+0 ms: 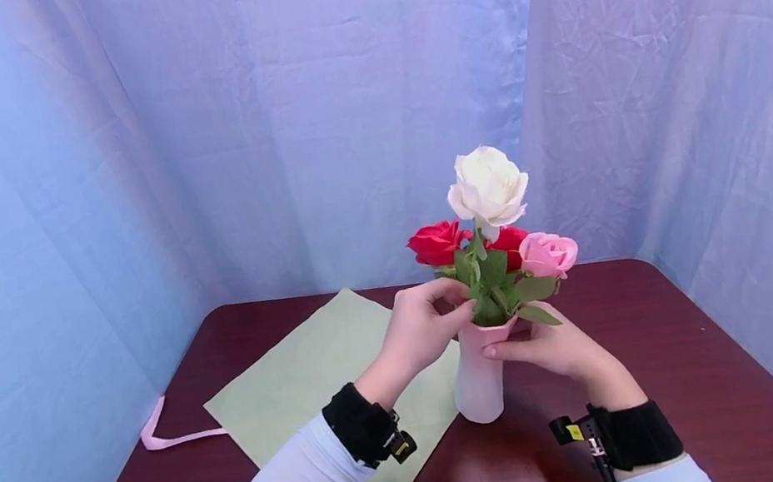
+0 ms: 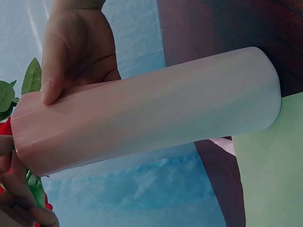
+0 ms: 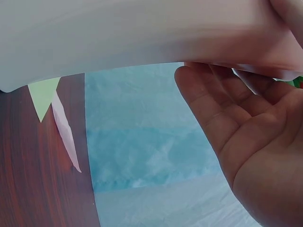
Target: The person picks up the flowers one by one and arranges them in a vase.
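Observation:
A slender vase, pink at the rim and fading to white, stands upright on the table. It holds a white rose highest, a pink rose at the right and red roses behind. My left hand pinches among the leafy stems just above the rim, below the white rose; I cannot tell which stem. Around the vase's upper part, my right hand grips with the thumb in front. In the left wrist view the right thumb presses the pink end. The right fingers curl behind the vase.
Pale green paper lies flat on the dark red table, left of the vase and reaching its base. A pink ribbon sticks out past the paper's left corner. Blue curtains enclose the table at the back and sides.

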`<move>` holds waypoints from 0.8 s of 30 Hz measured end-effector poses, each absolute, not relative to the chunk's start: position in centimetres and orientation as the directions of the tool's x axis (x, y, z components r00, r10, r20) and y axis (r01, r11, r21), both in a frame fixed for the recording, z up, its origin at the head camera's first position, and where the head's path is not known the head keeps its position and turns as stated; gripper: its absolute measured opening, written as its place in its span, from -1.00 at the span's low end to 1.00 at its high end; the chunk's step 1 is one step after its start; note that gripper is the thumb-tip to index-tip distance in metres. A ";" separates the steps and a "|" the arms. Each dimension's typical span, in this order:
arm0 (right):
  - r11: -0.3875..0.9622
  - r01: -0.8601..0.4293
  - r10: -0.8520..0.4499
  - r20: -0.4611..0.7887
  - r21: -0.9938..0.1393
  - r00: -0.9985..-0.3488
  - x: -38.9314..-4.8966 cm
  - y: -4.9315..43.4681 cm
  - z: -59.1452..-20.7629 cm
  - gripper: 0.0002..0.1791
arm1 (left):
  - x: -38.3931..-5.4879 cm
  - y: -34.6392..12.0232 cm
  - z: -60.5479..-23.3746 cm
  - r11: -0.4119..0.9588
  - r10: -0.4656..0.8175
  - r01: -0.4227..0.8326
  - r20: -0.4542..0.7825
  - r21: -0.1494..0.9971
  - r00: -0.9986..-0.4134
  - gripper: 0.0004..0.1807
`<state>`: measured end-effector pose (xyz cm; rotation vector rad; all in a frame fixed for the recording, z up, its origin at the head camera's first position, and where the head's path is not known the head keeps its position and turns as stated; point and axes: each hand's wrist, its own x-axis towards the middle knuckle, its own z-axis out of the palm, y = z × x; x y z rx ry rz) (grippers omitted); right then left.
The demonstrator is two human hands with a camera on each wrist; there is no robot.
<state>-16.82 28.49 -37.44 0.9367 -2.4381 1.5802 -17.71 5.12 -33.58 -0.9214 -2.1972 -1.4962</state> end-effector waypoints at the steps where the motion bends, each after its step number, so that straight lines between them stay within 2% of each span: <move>1: 0.279 -0.535 -0.444 0.387 -0.797 -0.808 -16.8 28.5 -37.4 -0.34 | -17.7 5.2 -33.6 0.253 0.328 0.669 0.588 0.699 -0.739 -0.92; 12: 0.263 -0.535 -0.450 0.388 -0.803 -0.804 -16.7 28.4 -37.3 -0.34 | -17.4 5.6 -33.5 0.353 0.367 0.676 0.569 0.647 -0.736 -0.97; 14: 0.261 -0.541 -0.451 0.394 -0.799 -0.801 -16.8 28.4 -37.4 -0.39 | -17.4 5.6 -33.5 0.363 0.370 0.685 0.578 0.631 -0.728 -0.97; 19: 0.268 -0.559 -0.456 0.408 -0.784 -0.791 -17.0 28.4 -37.6 -0.50 | -17.3 5.5 -33.6 0.365 0.376 0.715 0.608 0.597 -0.699 -0.94; 24: 0.271 -0.564 -0.458 0.411 -0.780 -0.788 -17.0 28.3 -37.6 -0.48 | -17.3 5.4 -33.8 0.346 0.376 0.728 0.624 0.592 -0.685 -0.94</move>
